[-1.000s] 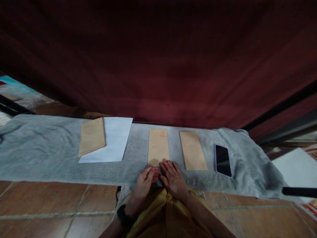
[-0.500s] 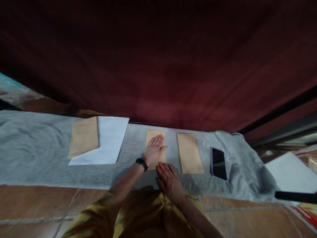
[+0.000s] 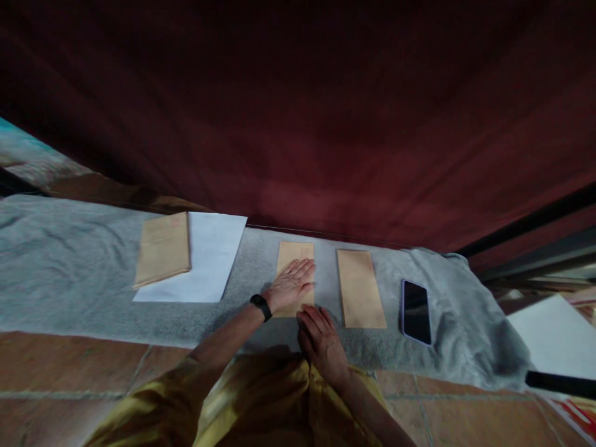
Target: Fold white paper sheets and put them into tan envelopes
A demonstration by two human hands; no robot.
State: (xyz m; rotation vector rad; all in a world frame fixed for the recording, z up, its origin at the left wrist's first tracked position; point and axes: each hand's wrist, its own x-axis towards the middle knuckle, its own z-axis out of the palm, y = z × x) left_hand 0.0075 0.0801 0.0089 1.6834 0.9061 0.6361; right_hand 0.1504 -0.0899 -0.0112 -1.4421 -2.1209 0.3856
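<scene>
My left hand [image 3: 289, 285] lies flat and open across a brown paper envelope [image 3: 296, 250], fingers pointing to the right and thumb near its right edge. It covers the envelope's middle; the top end shows faint print. Lower down, my right hand [image 3: 323, 344] rests with fingers loosely extended, the fingertips touching the envelope's bottom right corner. Both hands hold nothing. A second brown envelope [image 3: 361, 288] lies just to the right, apart from my hands. On my left wrist is a black band [image 3: 261, 307].
A grey cloth [image 3: 84, 273] covers the long surface. To the left, a stack of brown envelopes [image 3: 162, 248] overlaps a white paper sheet [image 3: 214, 257]. A phone [image 3: 416, 311] lies at the right. Behind hangs a dark red cloth [image 3: 316, 155]; floor tiles [image 3: 60, 366] show in front.
My left hand has slid a little down the envelope and turned so its fingers point more to the right, uncovering more of the top. My right hand stays at the lower corner.
</scene>
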